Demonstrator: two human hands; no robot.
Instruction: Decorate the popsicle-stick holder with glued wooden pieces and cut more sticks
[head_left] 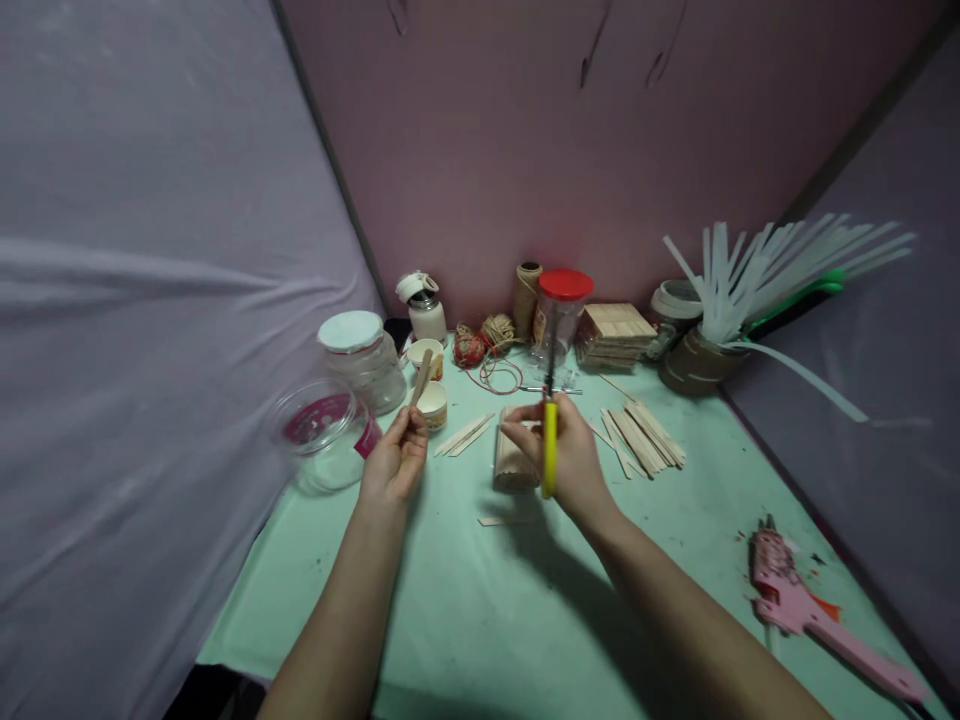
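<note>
My left hand (395,455) pinches a flat wooden craft stick (422,377), which points up and slightly right over two small paper cups. My right hand (566,450) is closed around a pair of scissors (551,445) with a yellow handle, its dark blades pointing up. Behind and partly hidden by the right hand, a small piece made of wooden sticks (515,470) rests on the table. A cut stick (501,521) lies in front of it. Between the hands lie a few pointed stick pieces (465,436); to the right is a pile of sticks (646,438).
A pink glue gun (817,620) lies at the right edge. Clear tubs (322,440) and a lidded jar (364,365) stand left. Along the back are twine balls (471,345), a red-lidded jar (564,290), stacked wooden squares (615,335) and a pot of glue sticks (697,362).
</note>
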